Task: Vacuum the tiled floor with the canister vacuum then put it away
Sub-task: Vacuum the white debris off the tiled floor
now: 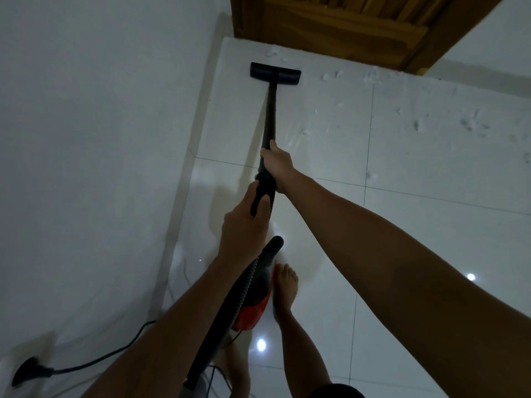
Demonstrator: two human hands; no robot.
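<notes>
The scene is dimly lit and a cool grey cast is seen throughout. Small bright glints are reflected in the glossy floor (402,254) near the bottom. A soft shadow is thrown left of the wand (268,119). Straight lines are bowed toward the edges, and fine detail is smeared.

Pretty dim room with glossy white floor tiles (416,239) that bounce back a few ceiling light spots. Plain white wall (86,139) on the left, wooden door (344,27) at the far end.
</notes>
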